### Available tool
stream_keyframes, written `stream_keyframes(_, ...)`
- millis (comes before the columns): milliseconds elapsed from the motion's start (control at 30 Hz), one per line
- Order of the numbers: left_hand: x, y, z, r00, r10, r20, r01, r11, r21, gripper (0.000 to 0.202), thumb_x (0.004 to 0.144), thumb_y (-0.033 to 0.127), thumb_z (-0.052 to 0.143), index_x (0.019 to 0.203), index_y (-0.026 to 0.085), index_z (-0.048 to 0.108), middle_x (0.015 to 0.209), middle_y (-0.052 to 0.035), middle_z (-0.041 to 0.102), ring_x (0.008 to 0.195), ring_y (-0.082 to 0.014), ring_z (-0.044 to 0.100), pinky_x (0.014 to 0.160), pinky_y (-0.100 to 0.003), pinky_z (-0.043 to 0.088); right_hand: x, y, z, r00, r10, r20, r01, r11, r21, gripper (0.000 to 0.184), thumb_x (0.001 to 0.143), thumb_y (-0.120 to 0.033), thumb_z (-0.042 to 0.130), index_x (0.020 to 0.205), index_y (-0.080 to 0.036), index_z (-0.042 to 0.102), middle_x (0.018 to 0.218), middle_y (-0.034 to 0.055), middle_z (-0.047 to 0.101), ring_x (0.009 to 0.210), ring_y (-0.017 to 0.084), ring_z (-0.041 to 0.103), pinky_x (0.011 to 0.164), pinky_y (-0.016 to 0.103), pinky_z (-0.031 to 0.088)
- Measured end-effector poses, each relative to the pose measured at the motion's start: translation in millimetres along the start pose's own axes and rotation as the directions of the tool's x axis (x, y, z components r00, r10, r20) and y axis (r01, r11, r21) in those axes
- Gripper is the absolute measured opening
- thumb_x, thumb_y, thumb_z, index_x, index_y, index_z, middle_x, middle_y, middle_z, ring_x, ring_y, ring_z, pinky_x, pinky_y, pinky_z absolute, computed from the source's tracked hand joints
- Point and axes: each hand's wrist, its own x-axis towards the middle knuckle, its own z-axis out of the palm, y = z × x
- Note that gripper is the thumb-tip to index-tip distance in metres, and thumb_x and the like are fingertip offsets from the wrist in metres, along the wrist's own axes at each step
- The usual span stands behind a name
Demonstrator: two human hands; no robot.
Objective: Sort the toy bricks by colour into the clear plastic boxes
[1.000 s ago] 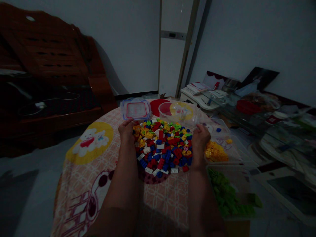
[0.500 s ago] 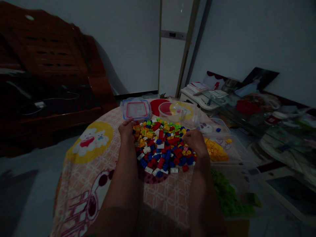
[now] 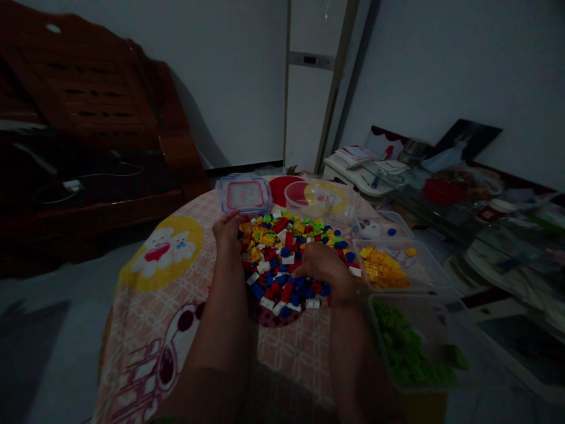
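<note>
A heap of small toy bricks (image 3: 282, 247) in red, blue, yellow, green and white lies on a round table (image 3: 176, 306) under a cartoon-print cloth. My left hand (image 3: 227, 231) rests at the heap's left edge, fingers curled against the bricks. Over the middle of the heap lies my right hand (image 3: 321, 265), palm down, fingers bent into the bricks; what they hold, if anything, is hidden. A clear box of yellow bricks (image 3: 383, 268) stands just right of the heap. Nearer me is a clear box of green bricks (image 3: 404, 347).
A box lid with red and blue rim (image 3: 243, 195) and an empty clear tub (image 3: 320, 201) sit behind the heap. A dark wooden bench (image 3: 79, 135) stands at the left. A cluttered glass table (image 3: 463, 200) runs along the right wall.
My right hand has slid left from the heap's right edge onto the middle of the bricks. My left hand has stayed in place.
</note>
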Motion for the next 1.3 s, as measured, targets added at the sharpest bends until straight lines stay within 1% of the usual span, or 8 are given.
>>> stream_keyframes(200, 4, -3, -0.6, 1.000, 0.020, 0.004, -0.020, 1.000, -0.014, 0.035, 0.053, 0.015, 0.062, 0.086, 0.014, 0.073, 0.069, -0.0008, 0.067, 0.065, -0.0131, 0.062, 0.067, -0.026, 0.052, -2, -1, -3, 1.000, -0.020, 0.020, 0.019, 0.999, 0.032, 0.021, 0.079, -0.038, 0.078, 0.085, -0.018, 0.077, 0.084, 0.0071, 0.076, 0.080, 0.019, 0.070, 0.061, 0.024, 0.043)
stream_keyframes(433, 2, -1, 0.1, 1.000, 0.010, 0.025, -0.009, 1.000, -0.029, 0.032, 0.053, 0.015, 0.061, 0.084, 0.014, 0.072, 0.068, -0.0007, 0.066, 0.063, -0.0129, 0.062, 0.065, -0.025, 0.051, 1, 1, -1, 0.999, 0.001, 0.045, -0.004, 0.998, 0.056, 0.029, 0.073, -0.045, 0.082, 0.083, -0.018, 0.077, 0.079, 0.0075, 0.076, 0.082, 0.022, 0.072, 0.063, 0.024, 0.046)
stream_keyframes(567, 3, -1, 0.6, 1.000, -0.005, 0.001, 0.005, 1.000, -0.022, 0.033, 0.053, 0.013, 0.061, 0.084, 0.013, 0.072, 0.066, -0.0002, 0.065, 0.064, -0.0129, 0.062, 0.067, -0.025, 0.051, 6, -3, 7, 1.000, 0.007, 0.011, -0.007, 1.000, 0.005, 0.039, 0.069, -0.045, 0.084, 0.095, -0.017, 0.077, 0.093, 0.0126, 0.078, 0.094, 0.026, 0.073, 0.071, 0.026, 0.051)
stream_keyframes(667, 2, 0, 0.6, 1.000, -0.002, 0.015, 0.002, 1.000, -0.010, 0.033, 0.054, 0.014, 0.061, 0.085, 0.014, 0.072, 0.067, -0.0002, 0.065, 0.064, -0.0132, 0.063, 0.067, -0.026, 0.052, 6, -6, 11, 1.000, 0.000, -0.020, -0.001, 0.999, -0.044, 0.040, 0.070, -0.038, 0.084, 0.103, -0.017, 0.076, 0.105, 0.0162, 0.077, 0.102, 0.028, 0.073, 0.077, 0.028, 0.053)
stream_keyframes(800, -1, 1, 0.4, 1.000, 0.000, 0.014, 0.000, 1.000, -0.003, 0.032, 0.055, 0.015, 0.062, 0.085, 0.013, 0.072, 0.068, -0.0008, 0.065, 0.062, -0.0124, 0.061, 0.066, -0.025, 0.051, 4, -10, 14, 0.998, -0.033, -0.058, 0.028, 0.997, -0.077, 0.033, 0.077, -0.023, 0.073, 0.109, -0.015, 0.075, 0.106, 0.0178, 0.076, 0.106, 0.028, 0.072, 0.083, 0.030, 0.054)
stream_keyframes(967, 0, 0, 0.5, 1.000, 0.012, 0.008, -0.012, 1.000, 0.017, 0.029, 0.056, 0.014, 0.062, 0.083, 0.014, 0.072, 0.068, -0.0009, 0.065, 0.065, -0.0138, 0.063, 0.068, -0.027, 0.053, 2, -12, 10, 0.998, -0.045, -0.053, 0.040, 0.995, -0.086, 0.032, 0.079, -0.018, 0.067, 0.110, -0.016, 0.075, 0.107, 0.0174, 0.076, 0.106, 0.029, 0.072, 0.081, 0.030, 0.055)
stream_keyframes(1133, 2, 0, 2.5, 1.000, 0.020, 0.006, -0.020, 1.000, -0.011, 0.024, 0.059, 0.009, 0.061, 0.080, 0.016, 0.069, 0.068, 0.0003, 0.064, 0.065, -0.0132, 0.063, 0.067, -0.026, 0.054, -7, -4, -5, 0.994, -0.103, 0.035, 0.101, 0.994, 0.048, 0.016, 0.080, -0.025, 0.069, 0.092, -0.017, 0.077, 0.077, 0.0085, 0.076, 0.080, 0.021, 0.074, 0.069, 0.024, 0.051)
stream_keyframes(1300, -2, 3, 4.8, 1.000, 0.010, 0.003, -0.010, 1.000, -0.029, 0.027, 0.063, 0.003, 0.058, 0.087, 0.010, 0.069, 0.065, 0.0007, 0.063, 0.062, -0.0112, 0.060, 0.065, -0.025, 0.051, -5, 14, -5, 0.982, -0.156, 0.109, 0.121, 0.954, 0.273, 0.012, 0.080, -0.026, 0.068, 0.079, -0.015, 0.073, 0.054, 0.0005, 0.065, 0.049, 0.014, 0.063, 0.054, 0.022, 0.045)
